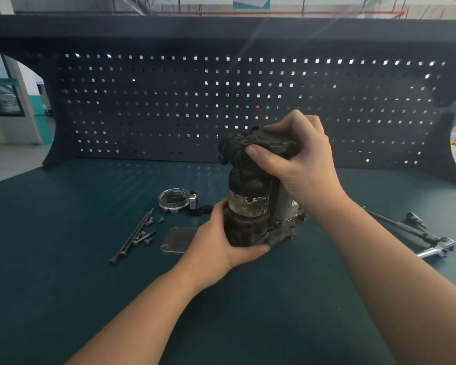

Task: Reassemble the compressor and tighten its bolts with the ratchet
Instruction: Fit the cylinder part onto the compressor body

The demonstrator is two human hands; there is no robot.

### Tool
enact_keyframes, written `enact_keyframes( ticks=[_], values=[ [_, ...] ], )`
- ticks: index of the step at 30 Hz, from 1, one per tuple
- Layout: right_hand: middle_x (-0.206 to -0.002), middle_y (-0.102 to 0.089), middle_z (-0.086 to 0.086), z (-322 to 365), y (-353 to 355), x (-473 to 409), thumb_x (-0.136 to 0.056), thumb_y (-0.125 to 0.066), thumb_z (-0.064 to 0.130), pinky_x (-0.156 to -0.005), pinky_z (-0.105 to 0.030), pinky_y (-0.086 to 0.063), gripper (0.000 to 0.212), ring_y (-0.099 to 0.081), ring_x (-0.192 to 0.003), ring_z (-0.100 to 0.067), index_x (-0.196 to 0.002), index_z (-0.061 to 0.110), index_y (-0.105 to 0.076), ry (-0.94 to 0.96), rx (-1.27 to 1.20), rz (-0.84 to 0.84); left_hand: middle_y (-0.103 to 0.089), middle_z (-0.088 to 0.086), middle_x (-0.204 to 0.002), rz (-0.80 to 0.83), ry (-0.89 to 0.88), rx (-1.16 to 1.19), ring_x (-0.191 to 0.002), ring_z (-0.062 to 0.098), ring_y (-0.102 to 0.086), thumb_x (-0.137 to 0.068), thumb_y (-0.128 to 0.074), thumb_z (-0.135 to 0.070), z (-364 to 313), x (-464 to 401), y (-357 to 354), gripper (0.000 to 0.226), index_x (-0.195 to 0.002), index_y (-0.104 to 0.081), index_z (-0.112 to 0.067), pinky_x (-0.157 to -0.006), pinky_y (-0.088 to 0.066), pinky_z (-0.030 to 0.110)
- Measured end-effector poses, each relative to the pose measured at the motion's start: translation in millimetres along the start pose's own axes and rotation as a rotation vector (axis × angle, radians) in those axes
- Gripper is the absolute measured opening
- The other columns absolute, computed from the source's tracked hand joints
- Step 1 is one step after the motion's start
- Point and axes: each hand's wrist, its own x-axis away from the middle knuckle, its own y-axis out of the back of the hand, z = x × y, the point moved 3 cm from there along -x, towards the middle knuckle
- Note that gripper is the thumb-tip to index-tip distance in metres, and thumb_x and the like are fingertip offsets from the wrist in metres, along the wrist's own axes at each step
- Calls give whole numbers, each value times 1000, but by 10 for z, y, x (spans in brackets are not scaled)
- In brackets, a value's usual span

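A dirty dark compressor (250, 206) stands upright in the middle of the green bench. My left hand (221, 241) grips its lower body from the left, thumb across the front. My right hand (295, 159) grips the black top cap (237, 146) from above and the right. Long bolts and short screws (138, 233) lie in a loose bunch to the left. A chrome ratchet (436, 247) with a long dark extension bar lies at the right.
A flat grey cover plate (178, 239) lies just left of my left hand. A round clear-rimmed part (173, 200) and a small metal fitting (194, 202) sit behind it. A small black socket bit (415, 219) lies near the ratchet. A dark pegboard (221, 101) closes off the back.
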Motion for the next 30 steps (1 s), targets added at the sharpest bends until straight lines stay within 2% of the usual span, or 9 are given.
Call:
enact_keyframes(
  ticks=[6, 10, 13, 17, 20, 22, 25, 28, 30],
  values=[
    [-91, -47, 19, -25, 22, -4, -57, -69, 62, -100, -50, -40, 42, -52, -103, -14, -83, 32, -55, -4, -20, 13, -61, -23, -119, 71, 52, 14, -112, -8, -56, -74, -82, -33, -54, 48, 22, 66, -129, -47, -31, -93, -42, 10],
    [-99, -50, 9, -64, 70, -36, -54, -66, 68, -102, -45, -40, 46, -46, -112, -13, -85, 36, -55, -58, -53, 100, -66, -22, -112, 71, 51, 26, -101, -15, -59, -73, -83, -31, -87, 47, 12, 53, -119, -56, -34, -86, -44, 3],
    [-108, -47, 14, -90, 60, -35, -59, -61, 71, -110, -46, -32, 44, -36, -126, -13, -93, 43, -59, -46, -14, 134, -66, -26, -107, 66, 39, 12, -98, -17, -59, -72, -84, -34, -89, 45, 8, 46, -108, -56, -40, -82, -43, 1],
    [-119, -51, 13, -116, 56, -36, -64, -58, 67, -112, -45, -28, 49, -31, -129, -6, -100, 35, -68, -44, 12, 89, -60, -37, -105, 30, -16, -90, -102, -22, -52, -64, -85, -47, -135, 52, -28, 59, -111, -49, -50, -82, -40, -1],
    [-108, -50, 38, -117, 55, -29, -70, -55, 61, -110, -47, -31, 51, -37, -127, -13, -103, 24, -68, 8, 3, 87, -58, -29, -117, -38, -68, -149, -110, -13, -52, -64, -82, -49, -129, 44, -112, 74, -126, -41, -43, -90, -41, 8],
    [-100, -48, 47, -134, 59, -24, -72, -55, 58, -108, -46, -34, 52, -40, -125, -15, -105, 20, -68, 38, -11, 100, -53, -24, -128, 22, -55, -190, -117, -6, -50, -65, -76, -57, -144, 54, -112, 81, -133, -34, -41, -97, -41, 18],
    [-98, -45, 49, -166, 68, -30, -72, -54, 60, -108, -46, -33, 53, -41, -124, -13, -108, 23, -68, 32, -4, 114, -48, -23, -131, 201, -83, -267, -122, -11, -44, -64, -65, -73, -179, 12, 107, 83, -135, -41, -38, -100, -34, 9],
    [-100, -46, 42, -176, 73, -23, -71, -54, 62, -107, -45, -35, 51, -40, -124, -15, -107, 28, -67, 3, -17, 119, -62, -6, -111, -133, 24, -309, -108, 14, -58, -87, -47, -67, -81, -86, 640, 59, -112, -66, -18, -89, -43, 23],
    [-99, -47, 39, -163, 73, -18, -70, -54, 62, -107, -44, -36, 50, -40, -123, -16, -106, 30, -67, -4, -23, 119, -62, 7, -106, -397, 181, -610, -103, 29, -57, -95, -53, -42, 80, -82, 1029, 32, -103, -70, -16, -85, -46, 35]
  ],
)
